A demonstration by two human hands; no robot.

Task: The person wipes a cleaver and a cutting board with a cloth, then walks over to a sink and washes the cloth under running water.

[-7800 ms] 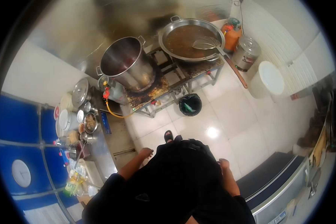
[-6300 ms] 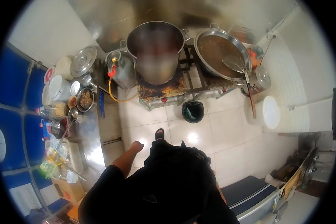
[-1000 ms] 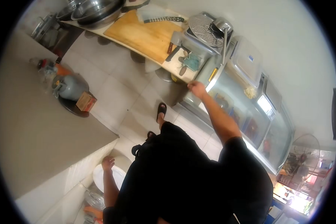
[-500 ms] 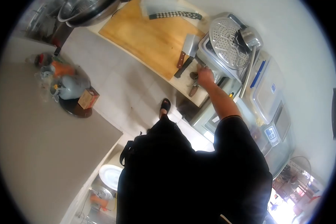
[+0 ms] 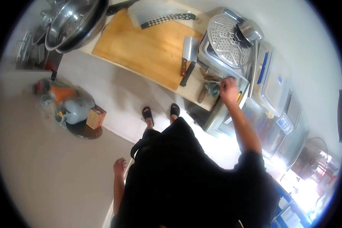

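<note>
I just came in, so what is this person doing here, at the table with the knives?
The person's right hand is at a crumpled green cloth or bag, at the near right corner of the table; whether the fingers grip it is unclear. The left hand hangs low, with nothing visible in it. A cleaver lies untouched by the right edge of the wooden cutting board.

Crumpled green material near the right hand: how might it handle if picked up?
The crumpled green material will probably be floppy, since it bunches in loose folds. It looks thin, so likely light, though whether cloth or plastic is unclear. Lifting may nudge the brown handle right beside it.
</note>
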